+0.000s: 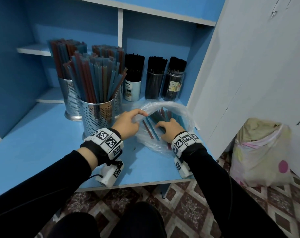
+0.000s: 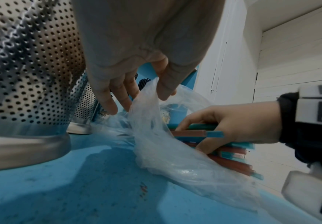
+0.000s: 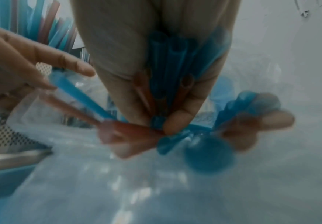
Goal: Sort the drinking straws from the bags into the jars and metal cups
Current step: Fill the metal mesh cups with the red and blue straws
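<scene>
Nearest the worktop's [image 1: 34, 143] front edge, toward its right corner, the right hand [image 1: 169, 130] is reaching into the clear plastic bag [image 1: 178, 109], its grip closing round a bundle of blue and red straws [image 1: 156, 117] lying inside. Just to its left, the left hand [image 1: 127, 123] is pinching the bag's rim between thumb and fingers, lifting the mouth open. Beyond the hands, three perforated metal cups [image 1: 96, 115] are standing packed with coloured straws, and toward the back right three jars [image 1: 172, 86] are holding black straws. Judging by this, most of the sorting looks done; what seems left is emptying this bag's last coloured straws into the cups.
</scene>
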Tool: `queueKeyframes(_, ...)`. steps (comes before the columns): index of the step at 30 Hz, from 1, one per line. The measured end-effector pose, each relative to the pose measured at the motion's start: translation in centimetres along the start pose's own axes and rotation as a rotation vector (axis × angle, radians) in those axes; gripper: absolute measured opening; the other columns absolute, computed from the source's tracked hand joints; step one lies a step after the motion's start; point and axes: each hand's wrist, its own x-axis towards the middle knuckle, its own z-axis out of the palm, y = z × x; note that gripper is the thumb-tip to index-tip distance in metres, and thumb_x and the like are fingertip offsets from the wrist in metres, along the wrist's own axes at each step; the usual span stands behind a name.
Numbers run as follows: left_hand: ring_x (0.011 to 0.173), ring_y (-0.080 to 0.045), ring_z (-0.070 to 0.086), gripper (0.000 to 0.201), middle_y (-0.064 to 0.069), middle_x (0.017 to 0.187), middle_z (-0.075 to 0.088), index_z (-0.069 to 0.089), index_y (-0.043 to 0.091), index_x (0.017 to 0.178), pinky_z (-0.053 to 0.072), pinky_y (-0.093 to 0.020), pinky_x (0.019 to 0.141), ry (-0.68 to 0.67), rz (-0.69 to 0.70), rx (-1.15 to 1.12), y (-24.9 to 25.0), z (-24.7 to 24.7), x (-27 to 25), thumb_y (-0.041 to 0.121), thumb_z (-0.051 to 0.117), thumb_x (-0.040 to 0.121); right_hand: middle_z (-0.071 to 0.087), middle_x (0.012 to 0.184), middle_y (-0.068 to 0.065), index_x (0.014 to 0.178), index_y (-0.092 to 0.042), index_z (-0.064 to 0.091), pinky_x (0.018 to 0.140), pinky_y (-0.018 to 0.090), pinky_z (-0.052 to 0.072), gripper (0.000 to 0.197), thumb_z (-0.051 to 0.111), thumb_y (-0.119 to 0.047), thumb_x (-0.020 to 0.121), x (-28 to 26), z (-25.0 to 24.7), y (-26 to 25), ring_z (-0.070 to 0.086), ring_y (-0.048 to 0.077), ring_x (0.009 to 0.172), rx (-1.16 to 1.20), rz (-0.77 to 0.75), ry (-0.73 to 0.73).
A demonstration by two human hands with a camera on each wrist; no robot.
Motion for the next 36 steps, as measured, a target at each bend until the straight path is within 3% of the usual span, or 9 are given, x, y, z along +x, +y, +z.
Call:
queueKeyframes(4,0.046,-0.008,0.039,0.040,-0.012,0.130,0.053,0.060,0.037,0.114,0.033,-0.013,0.039,-0.035,0.010,-0.004,-0.7,-0.1,0.3,0.003,0.050,0.096,0.047,0.111,0.007,0.117,-0.031,0.062,0.095,0.032,0.044,0.047,0.058,-0.001,0.082,0.0,-0.9,0.0,0.056,0.031,0.102,0.067,-0.028,0.043)
queueKeyframes(12,0.052,-0.003,0.045,0.040,-0.014,0.127,0.055,0.060,0.044,0.108,0.037,-0.014,0.048,-0.044,0.042,-0.028,-1.2,-0.4,0.3,0.007,0.054,0.094,0.060,0.121,0.006,0.118,-0.024,0.067,0.091,0.026,0.043,0.047,0.060,0.003,0.081,-2.1,-3.7,0.6,0.055,0.024,0.111,0.113,-0.131,0.096)
queueKeyframes(15,0.111,-0.019,0.047,0.034,-0.002,0.123,0.042,0.058,0.041,0.109,0.037,-0.022,0.095,0.121,0.060,0.065,-0.3,0.2,-0.1,0.013,0.060,0.089,0.061,0.123,0.002,0.116,-0.024,0.068,0.084,0.022,0.043,0.047,0.058,0.005,0.081,-3.7,-4.7,1.1,0.056,0.020,0.106,0.146,-0.144,0.065)
queueKeyframes(17,0.123,-0.018,0.038,0.034,0.004,0.120,0.041,0.058,0.032,0.109,0.027,-0.029,0.106,0.209,0.261,0.084,1.0,0.9,-0.5,0.010,0.063,0.084,0.061,0.124,0.002,0.115,-0.027,0.067,0.085,0.025,0.047,0.049,0.056,0.006,0.081,-4.8,-5.4,1.2,0.057,0.020,0.105,0.134,-0.153,0.049)
queueKeyframes(21,0.124,-0.016,0.043,0.059,-0.002,0.130,0.049,0.051,0.015,0.130,0.026,-0.013,0.106,-0.014,0.615,0.223,3.3,2.5,0.1,0.014,0.075,0.076,0.057,0.126,0.001,0.117,-0.029,0.065,0.084,0.024,0.043,0.049,0.059,0.003,0.081,-7.0,-7.1,1.2,0.050,0.014,0.100,0.064,-0.201,-0.003)
queueKeyframes(25,0.132,-0.016,0.042,0.089,-0.002,0.143,0.047,0.041,0.011,0.143,0.033,-0.026,0.110,-0.194,0.665,0.352,4.9,3.9,2.1,0.030,0.086,0.068,0.056,0.115,-0.002,0.115,-0.029,0.067,0.083,0.021,0.039,0.041,0.068,-0.006,0.081,-9.5,-8.9,1.2,0.047,0.011,0.097,0.044,-0.256,-0.038)
queueKeyframes(27,0.127,-0.014,0.047,0.093,0.000,0.140,0.052,0.042,0.014,0.143,0.035,-0.021,0.103,-0.255,0.661,0.377,5.7,4.2,3.2,0.033,0.088,0.064,0.052,0.108,-0.007,0.115,-0.029,0.067,0.080,0.021,0.038,0.040,0.068,-0.008,0.081,-10.7,-9.8,1.1,0.047,0.011,0.095,0.042,-0.271,-0.055)
queueKeyframes(32,0.096,-0.014,0.062,0.056,0.015,0.102,0.064,0.063,0.027,0.117,0.043,-0.023,0.079,-0.353,0.661,0.351,7.2,5.4,4.3,0.032,0.087,0.067,0.051,0.101,-0.012,0.115,-0.034,0.068,0.060,0.010,0.032,0.044,0.065,-0.006,0.081,-12.5,-11.7,1.2,0.045,0.009,0.085,-0.015,-0.293,-0.062)
queueKeyframes(36,0.083,-0.018,0.067,0.032,0.005,0.093,0.075,0.072,0.024,0.101,0.055,-0.037,0.078,-0.374,0.589,0.321,7.9,6.4,4.4,0.037,0.083,0.074,0.053,0.097,-0.008,0.115,-0.037,0.068,0.053,0.006,0.029,0.047,0.065,-0.005,0.080,-13.1,-12.8,1.4,0.044,0.001,0.067,-0.055,-0.266,-0.057)
